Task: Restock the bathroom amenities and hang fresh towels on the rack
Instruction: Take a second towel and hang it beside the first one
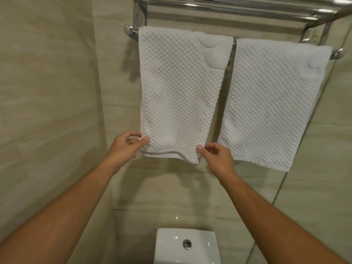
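- Pinching the bottom hem at both corners, you hold the left towel (181, 92) taut, and I judge this is to pull it straight. Your left grip (125, 147) has thumb and forefinger nipped on the lower left corner. Your right grip (215, 156) clasps the lower right corner the same way.
- That hem is not yet level. It shows as 2 edges, one just below the other, and dips to a point by your right grip. Evening those layers looks like the reason for the 2-handed hold.
- This white waffle-weave towel is draped over the chrome lower bar (234, 41) of the rack, at the bar's left end near the wall bracket.
- A right towel (270, 103) of the same weave hangs beside it on the same bar, with a narrow gap between them. Neither grip holds it. Your right grip is just beside its lower corner, and whether they brush I cannot tell.
- The rack's upper shelf rails (228, 8) are seen from beneath, so anything lying on them cannot be made out.
- Below, the white toilet cistern (171, 250) sits closed under its lid, with the flush button (187, 244) in the middle. No amenity tray, bottle or box is in view.
- With 2 towels up, the hanging seems nearly done. The restocking cannot be judged from this view.
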The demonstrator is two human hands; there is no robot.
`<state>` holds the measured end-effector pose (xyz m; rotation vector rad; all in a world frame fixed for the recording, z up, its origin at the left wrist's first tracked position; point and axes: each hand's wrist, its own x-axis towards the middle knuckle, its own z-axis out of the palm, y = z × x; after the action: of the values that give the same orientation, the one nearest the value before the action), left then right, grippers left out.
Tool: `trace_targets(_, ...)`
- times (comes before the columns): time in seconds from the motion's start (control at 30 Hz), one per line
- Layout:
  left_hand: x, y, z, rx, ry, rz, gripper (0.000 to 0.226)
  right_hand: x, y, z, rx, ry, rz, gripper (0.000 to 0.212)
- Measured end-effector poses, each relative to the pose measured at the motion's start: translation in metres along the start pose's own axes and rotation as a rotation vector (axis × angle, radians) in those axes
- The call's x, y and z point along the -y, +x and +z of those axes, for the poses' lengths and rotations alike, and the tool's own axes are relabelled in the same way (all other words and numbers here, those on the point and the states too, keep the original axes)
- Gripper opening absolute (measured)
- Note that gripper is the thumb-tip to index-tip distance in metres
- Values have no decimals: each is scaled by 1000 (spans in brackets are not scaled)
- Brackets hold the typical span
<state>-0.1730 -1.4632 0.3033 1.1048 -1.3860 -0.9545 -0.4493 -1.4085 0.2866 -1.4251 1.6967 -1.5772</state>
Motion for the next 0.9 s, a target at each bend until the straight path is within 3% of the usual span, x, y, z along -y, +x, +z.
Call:
trace_targets(0.1, 0, 1, 10, 41, 16, -4, 21, -1, 15, 6, 92, -8, 67, 55)
trace_targets(0.23, 7, 6, 20, 91, -17, 18, 12, -9, 22, 4, 193, 57, 14, 34)
trace_targets(0.47, 29, 8, 23, -67, -237, -67, 13, -39, 7, -7, 136, 238, 78, 63)
trace_targets(0.63, 26, 4, 12, -45, -319, -123, 11, -36, 2, -8, 245, 308, 164, 22)
trace_targets(0.77, 24, 1, 6, -26, -321, -152, 10, -33, 4, 5, 322, 416, 228, 19)
trace_targets(0.9, 26, -3, 3, -33, -302, -145, 11, -41, 4, 14, 247, 402, 154, 20)
